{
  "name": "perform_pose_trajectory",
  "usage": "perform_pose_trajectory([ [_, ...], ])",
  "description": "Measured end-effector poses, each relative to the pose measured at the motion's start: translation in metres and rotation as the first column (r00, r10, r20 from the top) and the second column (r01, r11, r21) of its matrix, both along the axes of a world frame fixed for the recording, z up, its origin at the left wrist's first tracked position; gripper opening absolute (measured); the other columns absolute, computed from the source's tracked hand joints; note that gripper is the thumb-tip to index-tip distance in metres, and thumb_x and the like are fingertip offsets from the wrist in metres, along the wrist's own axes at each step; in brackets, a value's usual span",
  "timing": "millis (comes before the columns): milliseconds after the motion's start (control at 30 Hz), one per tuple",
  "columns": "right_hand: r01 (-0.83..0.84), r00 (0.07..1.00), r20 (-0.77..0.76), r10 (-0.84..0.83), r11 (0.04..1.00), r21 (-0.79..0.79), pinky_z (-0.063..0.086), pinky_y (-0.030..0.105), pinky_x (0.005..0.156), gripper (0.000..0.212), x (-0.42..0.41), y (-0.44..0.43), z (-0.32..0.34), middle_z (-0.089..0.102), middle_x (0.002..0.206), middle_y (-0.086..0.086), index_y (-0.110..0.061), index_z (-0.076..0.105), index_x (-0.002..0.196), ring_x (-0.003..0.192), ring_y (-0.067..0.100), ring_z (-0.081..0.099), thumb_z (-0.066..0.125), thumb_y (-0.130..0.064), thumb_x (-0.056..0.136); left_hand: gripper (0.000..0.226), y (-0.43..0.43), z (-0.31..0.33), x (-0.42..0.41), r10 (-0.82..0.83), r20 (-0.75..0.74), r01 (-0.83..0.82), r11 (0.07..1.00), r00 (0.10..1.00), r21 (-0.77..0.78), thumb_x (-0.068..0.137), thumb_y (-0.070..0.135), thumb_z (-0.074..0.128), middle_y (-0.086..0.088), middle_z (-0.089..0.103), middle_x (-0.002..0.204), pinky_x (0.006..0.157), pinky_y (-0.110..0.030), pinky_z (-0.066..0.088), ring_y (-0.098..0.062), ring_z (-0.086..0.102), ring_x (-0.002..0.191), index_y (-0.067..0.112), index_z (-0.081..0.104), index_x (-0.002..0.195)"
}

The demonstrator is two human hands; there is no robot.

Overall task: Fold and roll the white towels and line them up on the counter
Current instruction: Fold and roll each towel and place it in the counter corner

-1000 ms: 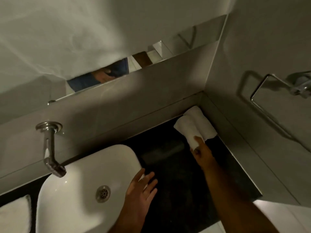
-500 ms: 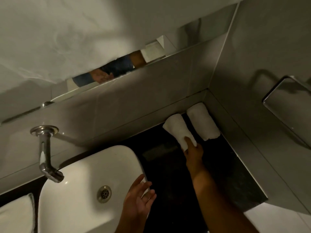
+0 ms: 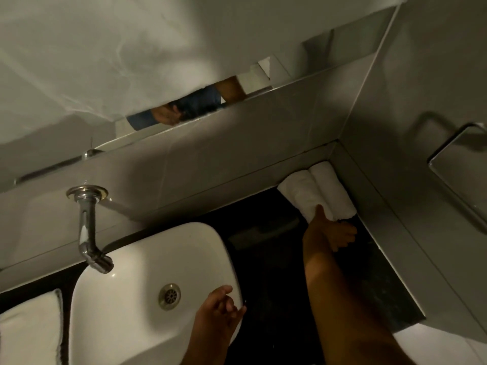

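Note:
Two rolled white towels lie side by side, touching, in the far right corner of the dark counter [image 3: 276, 259]. The left roll [image 3: 300, 192] has my right hand [image 3: 333, 234] at its near end, thumb pressed on top and fingers curled below. The right roll [image 3: 333, 189] rests against the side wall. My left hand [image 3: 221, 309] hovers over the right rim of the white basin [image 3: 126, 306], fingers loosely apart and holding nothing.
A chrome wall tap [image 3: 88, 233] reaches over the basin. A folded white towel [image 3: 29, 330] lies on the counter left of the basin. A metal towel ring [image 3: 458, 164] sticks out from the right wall. A mirror strip [image 3: 284, 72] runs above the tiled backsplash.
My right hand has pushed the left roll rightward until it touches the roll in the corner. My left hand has stayed near the basin rim.

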State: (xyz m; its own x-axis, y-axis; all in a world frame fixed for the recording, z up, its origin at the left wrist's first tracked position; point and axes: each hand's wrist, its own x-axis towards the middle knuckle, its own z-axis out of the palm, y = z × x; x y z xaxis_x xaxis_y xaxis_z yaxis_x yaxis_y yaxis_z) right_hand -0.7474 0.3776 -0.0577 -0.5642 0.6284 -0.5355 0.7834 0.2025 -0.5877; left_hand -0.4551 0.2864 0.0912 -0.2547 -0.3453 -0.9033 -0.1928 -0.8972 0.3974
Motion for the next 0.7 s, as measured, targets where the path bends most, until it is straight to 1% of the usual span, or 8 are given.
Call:
perform_pose_trajectory([
  [67, -0.340, 0.874, -0.187, 0.448, 0.841, 0.422, 0.045, 0.052, 0.096, 0.068, 0.010, 0.002, 0.004, 0.049, 0.137, 0.015, -0.014, 0.046, 0.136, 0.121, 0.037, 0.050, 0.075, -0.041, 0.081, 0.013, 0.000, -0.001, 0.002, 0.035, -0.026, -0.035, 0.999, 0.999, 0.014, 0.079, 0.016, 0.059, -0.008, 0.042, 0.051, 0.083, -0.047, 0.052, -0.021, 0.043, 0.043, 0.003, 0.060, 0.083],
  [133, -0.604, 0.389, -0.245, 0.888, 0.447, 0.660, 0.048, 0.049, 0.085, 0.036, 0.014, -0.003, -0.008, 0.061, 0.120, 0.014, -0.014, 0.063, 0.115, 0.105, 0.036, 0.059, 0.070, -0.009, 0.080, 0.016, -0.001, -0.005, 0.006, 0.057, -0.049, -0.056, 0.998, 0.997, 0.026, 0.080, 0.018, 0.054, -0.009, 0.040, 0.046, 0.081, -0.047, 0.050, -0.021, 0.041, 0.037, 0.003, 0.056, 0.077],
  [233, -0.608, -0.314, -0.049, 0.948, -0.162, 0.777, 0.049, 0.050, 0.084, 0.019, -0.001, -0.007, -0.042, 0.067, 0.107, 0.019, -0.008, 0.069, 0.089, 0.098, 0.041, 0.064, 0.075, -0.010, 0.071, 0.025, -0.002, -0.013, 0.012, 0.059, -0.027, -0.059, 0.998, 0.998, 0.018, 0.093, 0.015, 0.043, -0.009, 0.038, 0.044, 0.077, -0.044, 0.049, -0.020, 0.040, 0.035, 0.004, 0.054, 0.074],
  [300, -0.412, -0.555, 0.150, 0.818, -0.427, 0.805, 0.050, 0.055, 0.090, 0.021, -0.017, -0.008, -0.050, 0.069, 0.112, 0.019, -0.005, 0.073, 0.087, 0.103, 0.042, 0.065, 0.076, -0.016, 0.069, 0.023, -0.001, -0.015, 0.018, 0.052, -0.005, -0.051, 0.998, 0.999, 0.022, 0.092, 0.014, 0.045, -0.008, 0.038, 0.044, 0.076, -0.043, 0.049, -0.019, 0.040, 0.035, 0.005, 0.054, 0.073],
  [400, -0.335, -0.557, 0.375, 0.741, -0.614, 0.715, 0.047, 0.066, 0.093, 0.032, -0.036, -0.007, -0.037, 0.068, 0.119, 0.018, -0.008, 0.076, 0.096, 0.108, 0.044, 0.063, 0.076, -0.029, 0.073, 0.017, 0.002, -0.022, 0.029, 0.066, 0.003, -0.066, 0.996, 0.998, 0.060, 0.083, 0.017, 0.049, -0.009, 0.037, 0.042, 0.070, -0.042, 0.052, -0.020, 0.036, 0.035, 0.005, 0.054, 0.072],
  [567, -0.562, -0.389, 0.444, 0.807, -0.590, 0.580, 0.044, 0.072, 0.091, 0.070, -0.044, -0.010, -0.026, 0.059, 0.133, 0.025, -0.008, 0.072, 0.112, 0.117, 0.049, 0.058, 0.096, -0.030, 0.050, 0.029, 0.008, -0.030, 0.035, 0.081, 0.003, -0.081, 0.993, 0.997, 0.092, 0.096, 0.019, 0.039, -0.009, 0.036, 0.040, 0.049, -0.038, 0.060, -0.019, 0.035, 0.032, 0.006, 0.050, 0.073],
  [633, -0.604, -0.357, 0.485, 0.798, -0.593, 0.532, 0.030, 0.070, 0.104, 0.084, -0.041, -0.011, -0.021, 0.036, 0.155, 0.022, -0.017, 0.056, 0.138, 0.138, 0.047, 0.037, 0.090, -0.039, 0.064, 0.026, 0.008, -0.030, 0.035, 0.073, -0.009, -0.072, 0.995, 0.997, 0.075, 0.094, 0.018, 0.040, -0.008, 0.036, 0.041, 0.048, -0.037, 0.059, -0.018, 0.035, 0.032, 0.008, 0.051, 0.073],
  [700, -0.663, -0.233, 0.446, 0.864, -0.477, 0.577, 0.012, 0.064, 0.114, 0.084, -0.043, -0.009, -0.021, 0.011, 0.164, 0.017, -0.026, 0.036, 0.150, 0.149, 0.040, 0.009, 0.078, -0.041, 0.079, 0.027, 0.008, -0.031, 0.033, 0.068, -0.025, -0.067, 0.997, 0.997, 0.047, 0.095, 0.020, 0.042, -0.008, 0.037, 0.043, 0.050, -0.036, 0.059, -0.017, 0.036, 0.034, 0.007, 0.053, 0.074],
])
